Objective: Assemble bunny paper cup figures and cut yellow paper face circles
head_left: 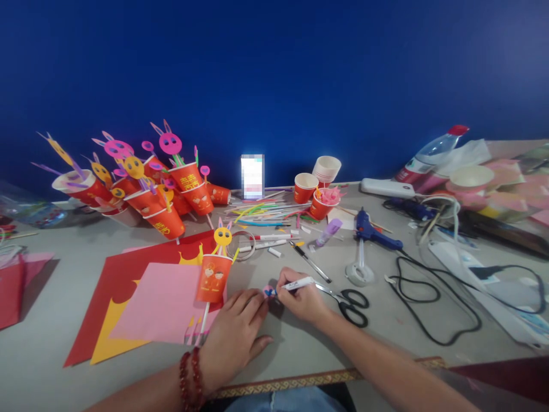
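My right hand (302,298) grips a white marker (297,284) with its tip on a small pink paper circle (268,291) lying on the grey table (300,343). Flat beside that circle rests my left hand (235,337), its fingertips holding the circle down; red bead bracelets ring the wrist. Just left stands an upside-down red paper cup (213,278) topped by a yellow rabbit face (222,236). It sits on pink paper (163,303) over red and yellow sheets.
Black scissors (351,303) lie right of my right hand. A blue glue gun (373,232) with its black cord, a tape roll (359,273), loose straws and markers, cup stacks and several finished cup rabbits (167,189) fill the back. A bottle and bags crowd the right.
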`<act>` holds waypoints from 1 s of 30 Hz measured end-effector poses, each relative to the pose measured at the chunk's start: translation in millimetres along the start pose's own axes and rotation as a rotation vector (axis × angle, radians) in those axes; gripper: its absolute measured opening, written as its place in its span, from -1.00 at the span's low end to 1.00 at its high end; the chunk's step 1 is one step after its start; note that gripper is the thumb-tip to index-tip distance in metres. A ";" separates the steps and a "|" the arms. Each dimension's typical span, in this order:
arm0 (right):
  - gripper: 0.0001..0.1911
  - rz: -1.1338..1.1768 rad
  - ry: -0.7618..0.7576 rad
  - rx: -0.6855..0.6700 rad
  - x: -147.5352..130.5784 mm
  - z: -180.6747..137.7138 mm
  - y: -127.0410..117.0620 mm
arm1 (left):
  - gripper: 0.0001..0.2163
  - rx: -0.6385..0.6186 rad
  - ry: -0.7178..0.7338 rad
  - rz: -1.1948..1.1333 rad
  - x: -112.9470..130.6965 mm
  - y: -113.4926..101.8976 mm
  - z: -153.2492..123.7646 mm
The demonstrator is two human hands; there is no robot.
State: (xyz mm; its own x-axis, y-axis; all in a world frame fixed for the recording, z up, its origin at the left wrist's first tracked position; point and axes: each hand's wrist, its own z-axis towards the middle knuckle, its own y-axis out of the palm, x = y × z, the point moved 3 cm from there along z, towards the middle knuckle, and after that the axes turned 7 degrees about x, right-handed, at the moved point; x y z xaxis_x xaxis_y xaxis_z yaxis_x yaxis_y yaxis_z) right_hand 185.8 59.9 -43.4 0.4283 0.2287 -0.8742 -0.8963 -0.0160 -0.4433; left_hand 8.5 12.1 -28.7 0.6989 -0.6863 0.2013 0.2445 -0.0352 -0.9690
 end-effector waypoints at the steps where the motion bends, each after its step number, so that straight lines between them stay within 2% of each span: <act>1: -0.88 0.004 0.002 0.009 0.7 -0.2 -0.1 | -0.47 0.001 0.001 0.000 0.1 -0.2 0.1; 5: -0.88 0.028 0.022 0.048 2.9 -0.6 -1.1 | -0.46 -0.001 0.000 0.004 0.5 -1.5 0.6; 17: -0.87 0.017 0.020 0.018 1.2 -0.3 -0.4 | -0.47 0.002 0.006 0.003 0.0 0.0 -0.3; 25: -0.84 0.240 0.073 0.222 1.1 2.8 -11.1 | -0.46 0.018 -0.009 0.001 0.6 2.0 -1.9; 30: -0.88 0.253 0.113 0.237 1.4 5.0 -13.3 | -0.49 0.031 -0.036 -0.012 1.4 2.9 -2.0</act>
State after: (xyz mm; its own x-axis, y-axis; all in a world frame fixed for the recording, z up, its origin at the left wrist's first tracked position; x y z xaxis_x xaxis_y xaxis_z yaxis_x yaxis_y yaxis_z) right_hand 197.8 65.3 -37.7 0.1874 0.1372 -0.9727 -0.9717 0.1707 -0.1631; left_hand 8.9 9.6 -31.5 0.7195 -0.6593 0.2182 0.2734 -0.0198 -0.9617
